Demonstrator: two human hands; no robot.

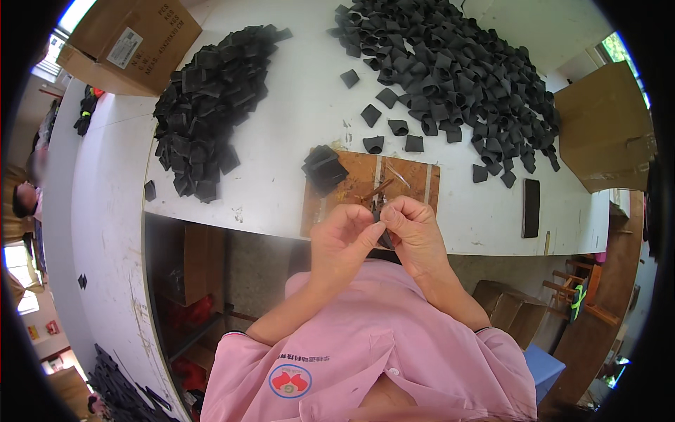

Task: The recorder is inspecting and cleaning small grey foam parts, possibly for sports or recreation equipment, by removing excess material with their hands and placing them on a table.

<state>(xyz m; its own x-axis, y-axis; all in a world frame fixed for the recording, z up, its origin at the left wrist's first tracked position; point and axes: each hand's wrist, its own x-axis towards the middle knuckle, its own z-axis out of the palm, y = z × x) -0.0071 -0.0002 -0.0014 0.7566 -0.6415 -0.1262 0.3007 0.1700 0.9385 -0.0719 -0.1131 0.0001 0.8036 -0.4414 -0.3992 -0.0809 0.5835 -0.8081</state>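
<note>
Both my hands meet over the near edge of a worn brown board (430, 184), pinching a small black piece of fabric (384, 240) between them. My left hand (344, 239) has thumb and fingertips closed on it. From the other side, the thumb and forefinger of my right hand (416, 232) grip the same piece. Most of that piece is hidden by my fingers. Just beyond them, a thin brown stick-like thing (380, 189) lies or stands on the board; its kind is unclear. A short stack of flat black pieces (325, 171) rests on the board's left part.
Flat black pieces form a long heap (211, 105) at the left. Tube-shaped black pieces make a bigger pile (450, 70) at the far right. Cardboard boxes stand at far left (133, 46) and right (608, 126). A dark phone (531, 208) lies near the table's right front.
</note>
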